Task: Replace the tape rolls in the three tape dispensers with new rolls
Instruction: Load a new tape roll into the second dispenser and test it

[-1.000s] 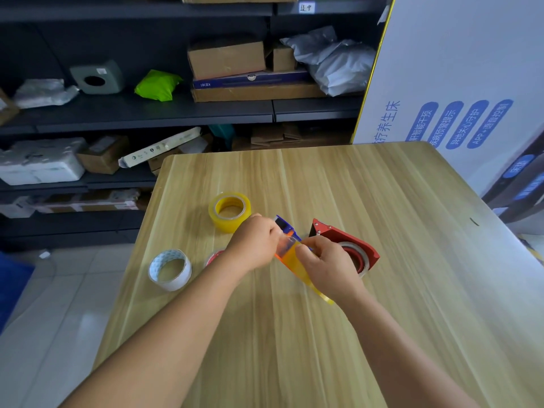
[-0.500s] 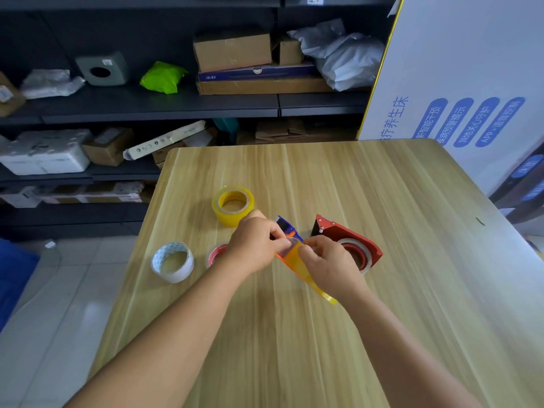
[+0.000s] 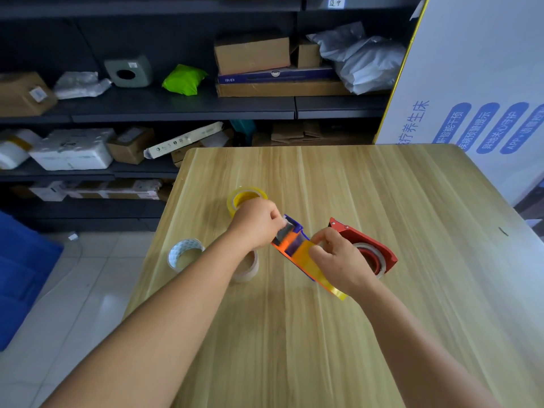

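- Head view: my left hand [image 3: 256, 223] pinches the blue front end of the orange dispenser [image 3: 297, 250], mid-surface [image 3: 382, 187].
- My right hand [image 3: 341, 260] fingers close on its yellow tape.
- Red dispenser [image 3: 374, 248] lies just beside; yellow roll [image 3: 244, 197] toward the far-left corner.

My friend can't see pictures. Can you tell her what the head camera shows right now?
Two bare hands work on an orange tape dispenser over a wooden table: the left hand at its blue end, the right hand holding its yellow tape. A red dispenser lies just right; a yellow roll, a white roll and a tan roll lie left.
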Action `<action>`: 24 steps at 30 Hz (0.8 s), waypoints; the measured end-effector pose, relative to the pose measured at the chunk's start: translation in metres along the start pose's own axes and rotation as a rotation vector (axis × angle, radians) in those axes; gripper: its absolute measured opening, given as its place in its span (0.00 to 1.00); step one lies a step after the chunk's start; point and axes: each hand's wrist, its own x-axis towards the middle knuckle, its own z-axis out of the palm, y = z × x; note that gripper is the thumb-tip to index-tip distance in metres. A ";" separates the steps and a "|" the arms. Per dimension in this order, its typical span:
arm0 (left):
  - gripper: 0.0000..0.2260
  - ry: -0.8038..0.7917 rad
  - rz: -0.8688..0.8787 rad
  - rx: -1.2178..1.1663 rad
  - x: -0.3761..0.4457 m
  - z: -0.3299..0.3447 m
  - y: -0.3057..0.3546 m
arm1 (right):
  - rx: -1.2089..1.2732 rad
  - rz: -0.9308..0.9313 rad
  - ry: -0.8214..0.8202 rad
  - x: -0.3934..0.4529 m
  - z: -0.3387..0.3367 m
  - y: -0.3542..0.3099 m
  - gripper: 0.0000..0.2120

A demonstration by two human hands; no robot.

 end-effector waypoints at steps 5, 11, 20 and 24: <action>0.09 -0.079 -0.063 -0.169 0.004 0.000 -0.007 | -0.031 0.044 -0.045 -0.002 0.001 0.005 0.14; 0.04 -0.172 -0.081 -0.199 0.009 0.004 -0.002 | -0.163 0.044 -0.096 0.000 0.001 0.006 0.41; 0.09 -0.219 -0.065 -0.100 -0.004 0.002 0.014 | -0.517 -0.101 0.077 -0.002 0.018 0.003 0.44; 0.10 -0.188 0.002 0.034 -0.011 -0.004 0.028 | -0.472 -0.150 0.124 -0.001 0.024 0.004 0.39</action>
